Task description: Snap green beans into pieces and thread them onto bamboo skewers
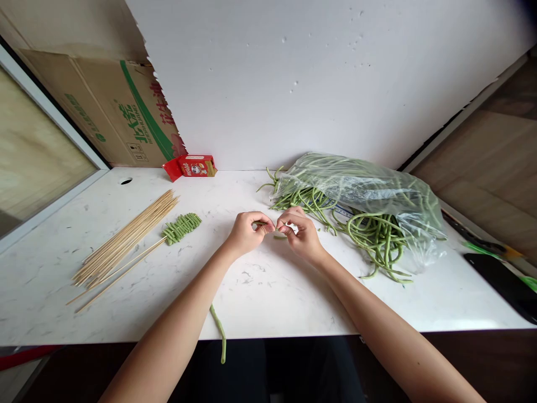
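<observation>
Near the middle of the white table, my left hand is closed round a green bean, part of which shows between its fingers. A length of green bean hangs over the front edge below my left forearm. My right hand meets my left at the fingertips, pinched; whatever lies between its fingers is too small to make out. A short bean piece lies just under the right fingers. To the left sits a bundle of bean pieces on thin sticks, beside a pile of wooden skewers.
A clear plastic bag with long green beans spilling out lies at the right. Farther right is a black phone. At the back left are a red box and a cardboard box. A white panel stands behind.
</observation>
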Demonstrator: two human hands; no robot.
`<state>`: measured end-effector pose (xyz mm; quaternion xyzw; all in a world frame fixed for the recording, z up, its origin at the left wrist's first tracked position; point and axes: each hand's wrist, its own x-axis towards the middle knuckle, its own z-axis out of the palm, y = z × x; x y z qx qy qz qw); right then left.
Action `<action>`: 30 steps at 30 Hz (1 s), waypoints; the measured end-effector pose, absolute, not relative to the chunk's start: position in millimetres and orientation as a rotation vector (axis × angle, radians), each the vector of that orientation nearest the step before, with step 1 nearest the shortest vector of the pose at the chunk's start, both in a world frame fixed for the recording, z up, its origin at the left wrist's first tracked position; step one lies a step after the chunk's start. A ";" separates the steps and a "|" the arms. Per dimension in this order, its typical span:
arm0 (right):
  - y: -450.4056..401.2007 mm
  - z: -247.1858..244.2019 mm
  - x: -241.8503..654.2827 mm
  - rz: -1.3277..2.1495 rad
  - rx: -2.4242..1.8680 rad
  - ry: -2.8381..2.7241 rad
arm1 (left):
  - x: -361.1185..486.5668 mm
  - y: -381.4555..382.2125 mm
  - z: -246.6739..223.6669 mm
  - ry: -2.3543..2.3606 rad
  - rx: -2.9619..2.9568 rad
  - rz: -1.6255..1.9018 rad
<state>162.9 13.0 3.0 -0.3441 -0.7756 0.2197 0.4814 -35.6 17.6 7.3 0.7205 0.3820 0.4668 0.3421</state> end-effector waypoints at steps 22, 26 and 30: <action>-2.6 3.9 152.2 0.635 -0.848 -1.775 | -37.1 20.7 4.6 0.873 1.665 1.093; -1.0 5.4 158.3 0.562 -0.873 -1.690 | -47.1 27.0 7.1 0.950 1.544 1.230; 11.1 3.6 169.8 0.504 -0.997 -1.704 | -43.1 25.4 2.7 0.952 1.594 1.167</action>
